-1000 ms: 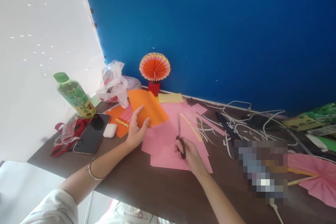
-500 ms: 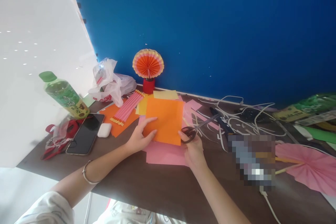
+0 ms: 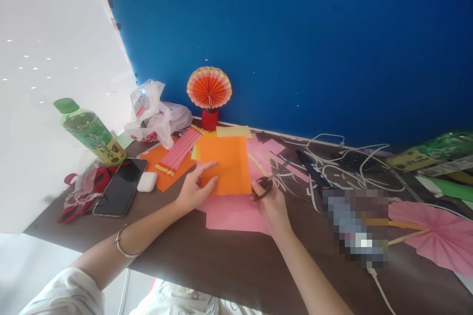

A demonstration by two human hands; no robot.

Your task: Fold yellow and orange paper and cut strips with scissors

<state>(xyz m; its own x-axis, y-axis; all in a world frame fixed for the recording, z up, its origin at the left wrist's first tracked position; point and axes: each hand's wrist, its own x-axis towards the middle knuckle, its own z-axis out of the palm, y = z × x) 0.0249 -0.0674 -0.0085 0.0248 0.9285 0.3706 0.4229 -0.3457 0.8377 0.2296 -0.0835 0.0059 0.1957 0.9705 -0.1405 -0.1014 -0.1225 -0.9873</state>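
Observation:
My left hand [image 3: 192,188] pinches the left edge of an orange paper sheet [image 3: 226,165] that lies over pink paper sheets [image 3: 236,214] on the brown table [image 3: 207,261]. My right hand [image 3: 271,202] grips dark-handled scissors [image 3: 266,184] at the sheet's lower right corner, blades pointing right and away. A bundle of pink folded strips [image 3: 180,152] lies on another orange sheet to the left.
A green bottle [image 3: 90,133], phone [image 3: 120,187], white earbud case [image 3: 147,182] and red item [image 3: 83,194] sit at the left. A plastic bag [image 3: 155,113] and paper fan in a red stand [image 3: 209,91] are at the back. Cables and paper strips [image 3: 332,167] and a pink fan [image 3: 436,236] lie right.
The orange sheet was swung from the left and laid flat over the pink paper. My right hand with the scissors moved up to its right corner.

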